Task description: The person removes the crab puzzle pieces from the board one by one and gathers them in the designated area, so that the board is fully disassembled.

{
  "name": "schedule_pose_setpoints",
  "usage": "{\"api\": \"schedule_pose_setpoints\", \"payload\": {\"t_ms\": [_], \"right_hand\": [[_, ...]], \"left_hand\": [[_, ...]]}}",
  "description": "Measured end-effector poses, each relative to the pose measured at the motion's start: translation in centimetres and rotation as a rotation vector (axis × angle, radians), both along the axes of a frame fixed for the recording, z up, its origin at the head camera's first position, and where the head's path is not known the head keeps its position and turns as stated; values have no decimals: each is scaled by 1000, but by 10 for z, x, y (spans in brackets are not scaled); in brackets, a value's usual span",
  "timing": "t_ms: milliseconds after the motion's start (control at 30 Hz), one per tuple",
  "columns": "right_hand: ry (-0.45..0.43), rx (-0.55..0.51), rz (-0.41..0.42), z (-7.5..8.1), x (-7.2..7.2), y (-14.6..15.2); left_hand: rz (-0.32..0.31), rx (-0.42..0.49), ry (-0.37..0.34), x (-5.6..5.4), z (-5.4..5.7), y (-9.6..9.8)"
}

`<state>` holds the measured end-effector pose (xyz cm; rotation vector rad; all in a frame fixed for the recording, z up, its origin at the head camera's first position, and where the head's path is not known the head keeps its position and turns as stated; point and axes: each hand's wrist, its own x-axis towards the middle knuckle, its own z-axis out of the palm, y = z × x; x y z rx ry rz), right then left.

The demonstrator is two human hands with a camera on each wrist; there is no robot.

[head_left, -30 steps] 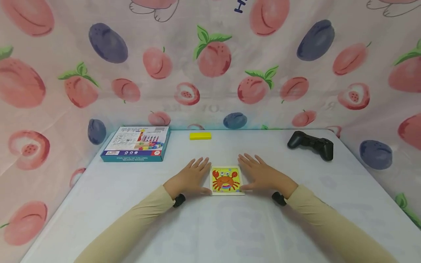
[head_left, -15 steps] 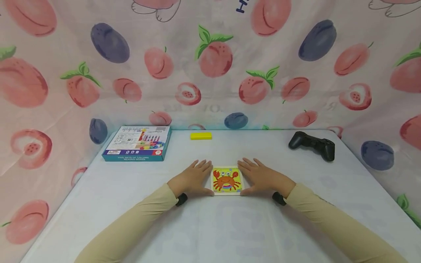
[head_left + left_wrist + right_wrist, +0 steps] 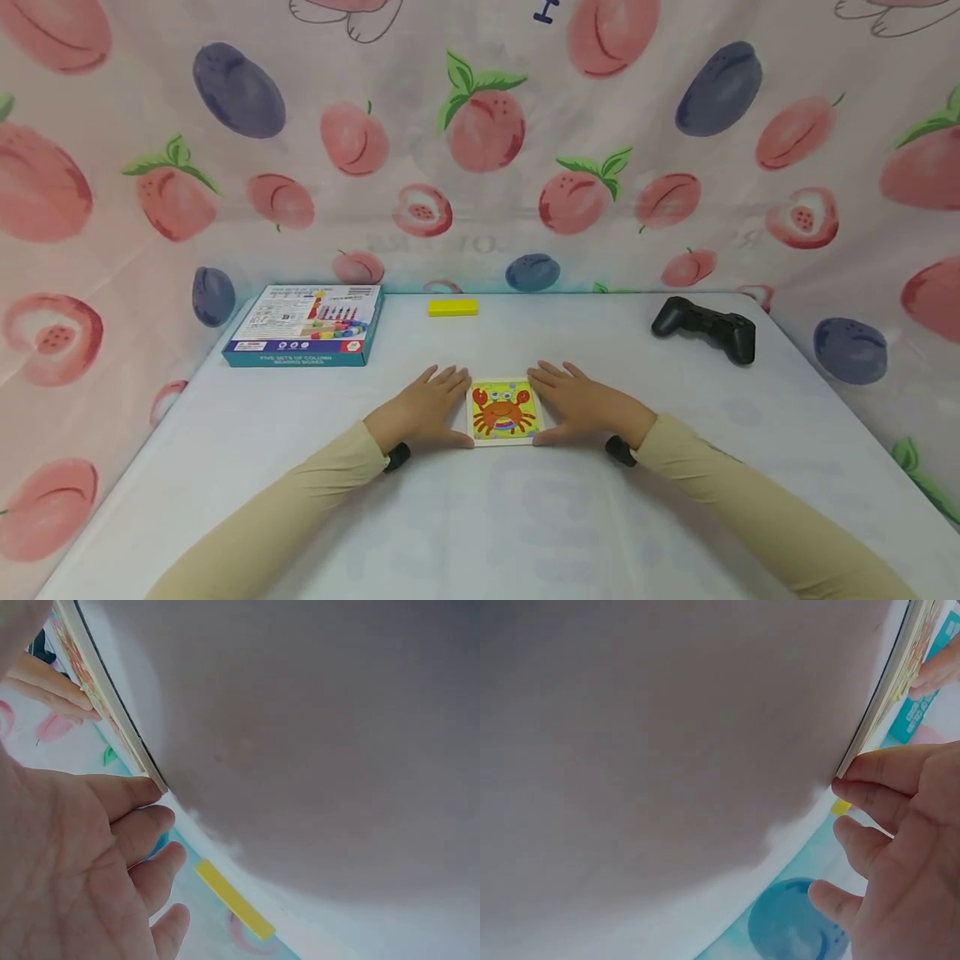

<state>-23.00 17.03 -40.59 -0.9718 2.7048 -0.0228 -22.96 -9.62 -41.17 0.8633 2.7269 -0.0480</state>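
Observation:
A square picture board [image 3: 504,412] with a red-orange crab on yellow lies face up on the white table, inside a pale frame. My left hand [image 3: 422,410] rests along its left side, thumb by the near corner and index finger by the far one. Mirroring it, my right hand [image 3: 588,406] lies along the right side. In the left wrist view, the index fingertip [image 3: 154,789] touches the board's corner, the other fingers spread and slightly bent. The right wrist view shows index and middle fingertips [image 3: 845,774] meeting at the frame's corner.
A teal-edged box [image 3: 303,327] of column beads lies at the back left of the table [image 3: 525,533]. Beyond the board is a yellow block [image 3: 453,308]. A black game controller [image 3: 705,329] sits at the back right. Behind the table hangs a fruit-print cloth [image 3: 480,208].
Over the last second both hands have drawn slightly inward, their fingers settling closer against the board's sides. The head view has shifted a little. The board stays flat between the hands.

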Motion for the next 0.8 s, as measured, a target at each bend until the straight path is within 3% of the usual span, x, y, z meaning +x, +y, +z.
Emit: {"api": "schedule_pose_setpoints", "payload": {"t_ms": [367, 567, 800], "right_hand": [[13, 59, -11, -1, 1, -29], [7, 87, -16, 0, 0, -30], [7, 34, 29, 3, -8, -29]], "left_hand": [[8, 2, 12, 3, 0, -30], [-10, 19, 17, 2, -1, -30], [-18, -14, 35, 2, 0, -29]]}}
